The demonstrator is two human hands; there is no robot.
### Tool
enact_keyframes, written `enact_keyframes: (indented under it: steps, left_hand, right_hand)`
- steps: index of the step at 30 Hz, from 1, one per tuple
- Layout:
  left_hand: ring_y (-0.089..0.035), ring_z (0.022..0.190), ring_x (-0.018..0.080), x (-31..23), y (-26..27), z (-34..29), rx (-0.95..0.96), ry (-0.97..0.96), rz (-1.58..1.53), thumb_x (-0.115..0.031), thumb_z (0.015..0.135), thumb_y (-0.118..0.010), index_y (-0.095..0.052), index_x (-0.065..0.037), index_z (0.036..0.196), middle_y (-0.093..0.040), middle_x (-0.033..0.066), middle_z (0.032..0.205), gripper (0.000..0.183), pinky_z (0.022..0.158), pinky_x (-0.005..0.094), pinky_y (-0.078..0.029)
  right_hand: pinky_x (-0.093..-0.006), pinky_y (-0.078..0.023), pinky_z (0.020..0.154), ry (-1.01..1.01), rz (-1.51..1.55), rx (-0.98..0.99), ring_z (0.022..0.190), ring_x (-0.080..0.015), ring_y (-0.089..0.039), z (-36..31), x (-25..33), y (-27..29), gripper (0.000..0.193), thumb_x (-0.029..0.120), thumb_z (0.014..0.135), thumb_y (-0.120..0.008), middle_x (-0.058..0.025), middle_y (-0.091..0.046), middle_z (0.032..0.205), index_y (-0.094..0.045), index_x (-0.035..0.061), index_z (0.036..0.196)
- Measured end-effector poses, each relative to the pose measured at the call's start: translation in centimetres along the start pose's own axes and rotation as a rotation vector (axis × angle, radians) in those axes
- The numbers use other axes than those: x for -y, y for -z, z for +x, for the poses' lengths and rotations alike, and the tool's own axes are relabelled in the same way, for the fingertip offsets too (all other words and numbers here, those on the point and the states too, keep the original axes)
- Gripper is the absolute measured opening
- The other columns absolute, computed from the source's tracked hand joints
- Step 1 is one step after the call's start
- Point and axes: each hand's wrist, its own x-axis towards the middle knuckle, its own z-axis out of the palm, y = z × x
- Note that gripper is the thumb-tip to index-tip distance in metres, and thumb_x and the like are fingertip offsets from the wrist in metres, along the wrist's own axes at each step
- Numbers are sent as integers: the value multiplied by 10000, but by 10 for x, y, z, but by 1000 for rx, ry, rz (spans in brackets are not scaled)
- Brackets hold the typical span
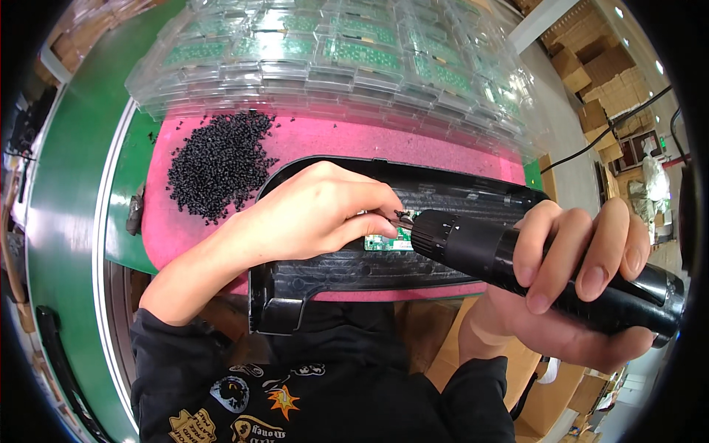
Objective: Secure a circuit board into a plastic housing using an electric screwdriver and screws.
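Observation:
My right hand (580,277) wraps round a black electric screwdriver (473,245), its bit pointing left. At the bit's tip, the thumb and forefinger of my left hand (336,207) pinch a small black screw (401,215), partly hidden by the fingertips. Just beneath them a green circuit board (378,243) lies inside a long black plastic housing (336,275), whose hollow side faces up. My left hand and the screwdriver cover much of the board. The housing rests on a pink mat (173,240) and overhangs its near edge.
A heap of small black screws (221,164) sits on the mat at the left. Behind the housing, stacked clear plastic trays (332,63) hold several green circuit boards. A green work surface (70,214) runs along the left. Cardboard boxes (602,103) stand at the far right.

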Motion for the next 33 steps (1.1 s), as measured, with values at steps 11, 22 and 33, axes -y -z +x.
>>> enact_keyframes:
  steps: [11,22,33]
  left_hand:
    - [-682,767,310,4,-1,-4,53,-14,23,-36,823,-705,-630,20,980,-662,136,803,183,653,383,-529]
    - [-663,741,342,2,2,-2,-8,195,145,-96,876,-663,-652,12,905,-664,155,773,112,659,399,-512]
    - [-636,832,400,0,1,-7,5,278,216,-204,945,-580,-548,-3,889,-628,173,841,211,681,484,-496]
  right_hand:
    - [-275,-424,490,-88,-14,-28,474,-109,-500,-2,-9,0,505,446,817,-728,-22,-525,828,-461,70,1023]
    - [-319,-449,528,-457,-92,69,515,-161,-518,-16,-24,4,572,566,866,-652,-71,-522,825,-461,54,1035]
    - [-271,-426,504,-601,-222,98,504,-123,-487,-15,-41,-16,591,549,810,-753,-43,-507,710,-464,65,987]
